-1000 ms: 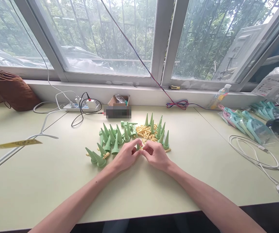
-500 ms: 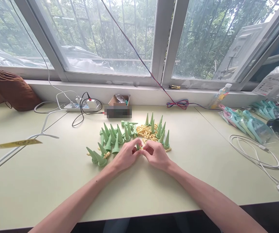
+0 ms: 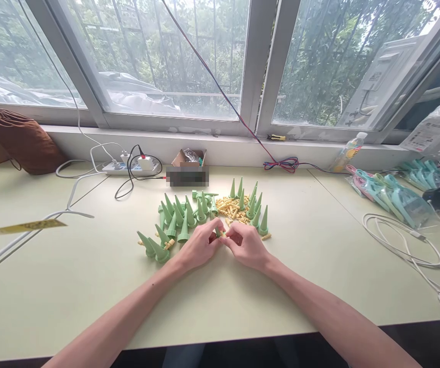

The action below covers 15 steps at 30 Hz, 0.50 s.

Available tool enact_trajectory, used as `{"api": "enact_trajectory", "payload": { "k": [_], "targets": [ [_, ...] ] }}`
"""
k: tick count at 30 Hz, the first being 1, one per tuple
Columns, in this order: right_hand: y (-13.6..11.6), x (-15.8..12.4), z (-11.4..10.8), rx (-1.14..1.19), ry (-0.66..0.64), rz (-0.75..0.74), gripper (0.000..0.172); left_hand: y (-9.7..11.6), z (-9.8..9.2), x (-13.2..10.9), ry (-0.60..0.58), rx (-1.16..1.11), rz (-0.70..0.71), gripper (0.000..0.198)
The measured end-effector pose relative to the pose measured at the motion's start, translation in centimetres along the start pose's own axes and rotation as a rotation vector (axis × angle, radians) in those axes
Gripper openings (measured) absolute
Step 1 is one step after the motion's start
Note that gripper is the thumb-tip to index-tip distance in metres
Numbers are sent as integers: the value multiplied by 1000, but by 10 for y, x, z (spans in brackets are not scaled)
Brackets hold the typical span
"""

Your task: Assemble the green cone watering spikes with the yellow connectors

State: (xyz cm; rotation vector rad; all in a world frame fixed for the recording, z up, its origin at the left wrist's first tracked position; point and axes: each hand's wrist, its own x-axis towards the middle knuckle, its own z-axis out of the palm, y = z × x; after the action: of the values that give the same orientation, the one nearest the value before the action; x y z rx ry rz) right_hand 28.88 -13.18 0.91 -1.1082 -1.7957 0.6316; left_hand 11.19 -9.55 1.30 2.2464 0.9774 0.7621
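Note:
My left hand (image 3: 203,242) is closed on a green cone, mostly hidden by its fingers. Against it, my right hand (image 3: 247,244) pinches a small yellow piece (image 3: 223,234) at the cone's end. Several green cones (image 3: 183,230) stand to the left and behind my left hand, some leaning. A pile of yellow pieces (image 3: 232,207) lies just beyond both hands, and more green cones (image 3: 264,222) stand around its right side.
Behind the cones sits a small open box (image 3: 189,158), with a power strip (image 3: 128,167) and cables to its left. A bottle (image 3: 352,151), bagged teal and pink items (image 3: 392,197) and a white cable (image 3: 403,235) are on the right. A brown bag (image 3: 24,143) lies far left.

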Motion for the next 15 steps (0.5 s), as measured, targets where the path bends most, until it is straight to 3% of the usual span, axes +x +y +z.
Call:
{"api": "enact_trajectory", "payload": {
  "k": [15],
  "targets": [
    [0,-1,0,-16,-2,7,19,0,1,-1,17,-2,21,6]
  ]
}}
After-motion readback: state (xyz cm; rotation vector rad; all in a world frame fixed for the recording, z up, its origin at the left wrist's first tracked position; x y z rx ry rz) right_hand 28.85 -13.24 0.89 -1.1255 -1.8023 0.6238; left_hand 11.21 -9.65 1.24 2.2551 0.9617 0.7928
